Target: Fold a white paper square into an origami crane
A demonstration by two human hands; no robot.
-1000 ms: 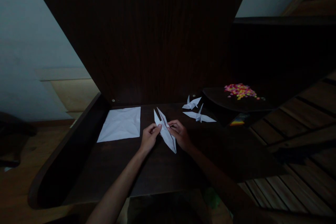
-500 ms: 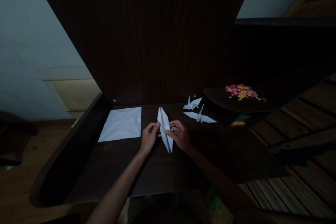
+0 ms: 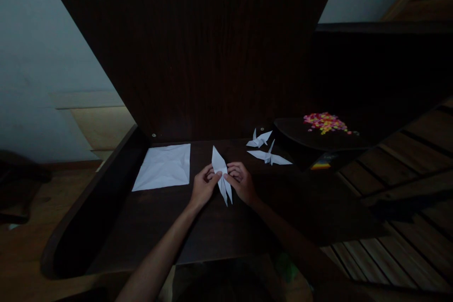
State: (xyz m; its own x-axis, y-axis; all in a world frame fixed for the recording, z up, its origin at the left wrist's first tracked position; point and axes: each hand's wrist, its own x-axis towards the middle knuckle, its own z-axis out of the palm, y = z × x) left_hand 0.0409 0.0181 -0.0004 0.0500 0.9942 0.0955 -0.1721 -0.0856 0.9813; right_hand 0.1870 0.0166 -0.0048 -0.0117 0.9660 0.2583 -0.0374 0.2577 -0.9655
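Between my two hands is a folded white origami paper, long and diamond-shaped, its lower end split into two narrow points. My left hand grips its left edge, thumb on the front face and fingers behind. From the other side my right hand pinches the right edge the same way, both thumbs near the middle. A creased white paper sheet lies flat to the left. Two finished paper cranes, one behind and one in front, rest to the right.
The dark wooden desk has a raised side panel at left and a tall back panel. On a rounded shelf at right sits a pile of small colourful pieces. Slatted wood shows at lower right.
The folded paper's two upper flaps, apart before, now show as one broad face with a single top point. Both thumbs have come closer together on its middle.
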